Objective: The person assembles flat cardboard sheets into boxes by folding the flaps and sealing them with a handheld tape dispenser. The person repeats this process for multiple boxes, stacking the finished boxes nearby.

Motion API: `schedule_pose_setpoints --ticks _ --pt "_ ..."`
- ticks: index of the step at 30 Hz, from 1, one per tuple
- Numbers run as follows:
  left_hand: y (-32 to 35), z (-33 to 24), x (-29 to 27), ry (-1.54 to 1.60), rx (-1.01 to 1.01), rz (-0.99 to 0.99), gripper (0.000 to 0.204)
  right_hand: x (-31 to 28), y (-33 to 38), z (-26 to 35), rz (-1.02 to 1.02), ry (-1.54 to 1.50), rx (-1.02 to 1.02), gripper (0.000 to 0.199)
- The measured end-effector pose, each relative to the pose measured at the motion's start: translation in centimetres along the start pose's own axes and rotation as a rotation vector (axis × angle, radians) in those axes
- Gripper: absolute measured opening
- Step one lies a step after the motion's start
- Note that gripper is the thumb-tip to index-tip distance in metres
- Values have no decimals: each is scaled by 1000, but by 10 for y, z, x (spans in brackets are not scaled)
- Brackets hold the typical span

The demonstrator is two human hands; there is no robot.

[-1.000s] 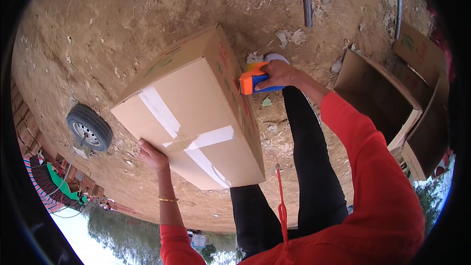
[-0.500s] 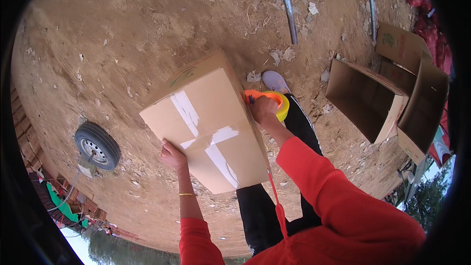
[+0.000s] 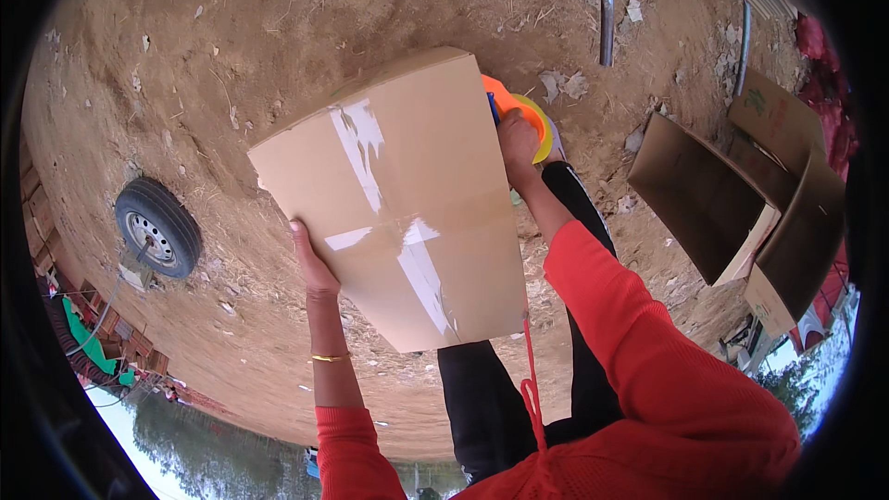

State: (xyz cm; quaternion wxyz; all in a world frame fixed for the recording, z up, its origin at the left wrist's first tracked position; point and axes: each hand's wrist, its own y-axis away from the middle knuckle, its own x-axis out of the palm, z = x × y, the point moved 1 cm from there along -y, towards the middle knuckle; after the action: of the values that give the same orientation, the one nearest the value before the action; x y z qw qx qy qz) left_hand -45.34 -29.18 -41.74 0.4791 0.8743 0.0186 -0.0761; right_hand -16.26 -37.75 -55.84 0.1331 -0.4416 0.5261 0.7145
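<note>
A closed cardboard box (image 3: 463, 259) is held up in front of me. Clear tape crosses its near face, with torn white strips showing along the tape lines. My left hand (image 3: 315, 261) grips the box's left edge, thumb on the face and the other fingers hidden behind it. Beyond the right edge, my right hand (image 3: 519, 143) is wrapped round an orange tape dispenser (image 3: 503, 94) carrying a yellow roll. The dispenser is partly hidden by the box, so I cannot tell whether that hand also presses against the cardboard.
Open, empty cardboard boxes (image 3: 699, 194) stand on the dirt at the right. A wheel with a tyre (image 3: 159, 227) lies at the left, with a cable beside it. A metal pole (image 3: 607, 9) is at the top. My legs are below the box.
The box has come up closer and its face now turns more toward me. Both hands have moved with it, the dispenser staying in my right hand. My view has shifted slightly.
</note>
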Motion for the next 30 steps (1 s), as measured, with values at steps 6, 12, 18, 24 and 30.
schedule_pose_setpoints --ticks 6,12,18,24,30 --pt "-1 8 3 -33 12 -39 81 5 -10 -18 -72 32 -191 59" --pt "6 15 1 -524 474 -313 67 -37 21 -70 -13 -291 -226 53" --pt "83 -38 81 -612 900 -99 50 -179 115 -93 150 -485 -397 46" --pt "124 -20 126 -204 354 540 44 -231 168 -69 361 -210 -599 56" --pt "131 15 75 192 82 598 19 -216 197 -39 465 30 -893 57"
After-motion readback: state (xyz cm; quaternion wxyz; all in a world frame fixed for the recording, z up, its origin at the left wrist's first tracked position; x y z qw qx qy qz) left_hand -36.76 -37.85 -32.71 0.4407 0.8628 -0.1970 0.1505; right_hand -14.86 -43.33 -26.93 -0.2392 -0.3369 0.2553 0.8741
